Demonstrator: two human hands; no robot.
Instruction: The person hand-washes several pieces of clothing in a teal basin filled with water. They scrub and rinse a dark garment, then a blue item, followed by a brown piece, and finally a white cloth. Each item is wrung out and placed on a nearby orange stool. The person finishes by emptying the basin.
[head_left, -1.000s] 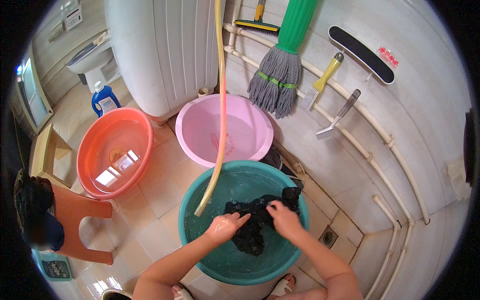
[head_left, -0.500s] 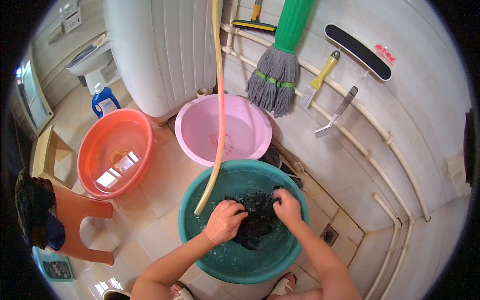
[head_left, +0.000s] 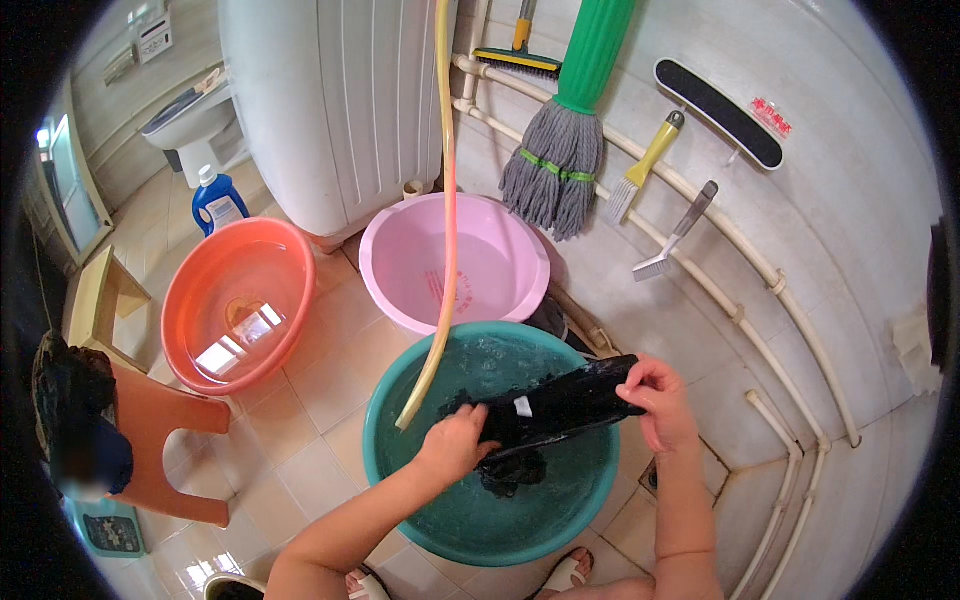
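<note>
A wet black garment point(head_left: 560, 405) with a small white label is stretched between my hands over a green basin point(head_left: 378, 470) of water. My right hand point(head_left: 660, 400) pinches its right end, raised above the basin's right rim. Toward the middle of the basin, my left hand point(head_left: 460, 440) grips the other end close to the water. Part of the black cloth hangs down into the water below. What kind of garment it is I cannot tell. A yellowish hose point(head_left: 446, 250) comes down from above, its end over the basin's left side.
Behind the green basin stands a pink basin point(head_left: 385, 265) with water. An orange basin point(head_left: 185, 350) of water is at the left, near a blue bottle point(head_left: 220, 205) and an orange stool point(head_left: 165, 450) bearing dark cloth. A mop point(head_left: 560, 160) and brushes hang on the right wall.
My right hand has lifted one end of the black garment out of the water, up and to the right. The cloth, bunched in the water before, is now stretched out.
</note>
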